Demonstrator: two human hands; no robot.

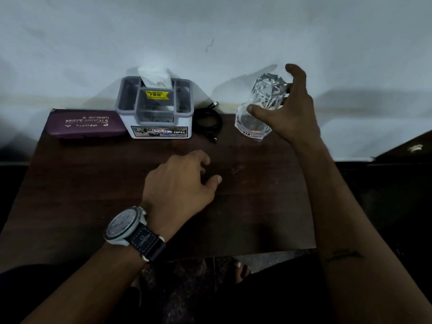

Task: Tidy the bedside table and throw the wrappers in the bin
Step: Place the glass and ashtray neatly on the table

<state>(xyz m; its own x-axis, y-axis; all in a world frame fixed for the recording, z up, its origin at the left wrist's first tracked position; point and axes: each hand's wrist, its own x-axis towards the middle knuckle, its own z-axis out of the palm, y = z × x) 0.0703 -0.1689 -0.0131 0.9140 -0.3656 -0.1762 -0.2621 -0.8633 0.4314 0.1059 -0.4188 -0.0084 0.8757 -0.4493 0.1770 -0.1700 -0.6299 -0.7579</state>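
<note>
A clear faceted glass (253,122) stands at the back right of the dark brown bedside table (93,188). Something clear and crumpled, perhaps a wrapper (271,86), shows at its mouth. My right hand (297,113) wraps around the glass, thumb on its front and fingers behind it. My left hand (180,188), with a wristwatch on the wrist, rests on the middle of the table with fingers loosely curled and nothing in it.
Along the back edge, from left to right, lie a purple spectacles case (86,123), a white and grey organiser box (156,108) with tissue sticking up, and a coiled black cable (209,123). A pale wall is right behind. Dark furniture stands at the right.
</note>
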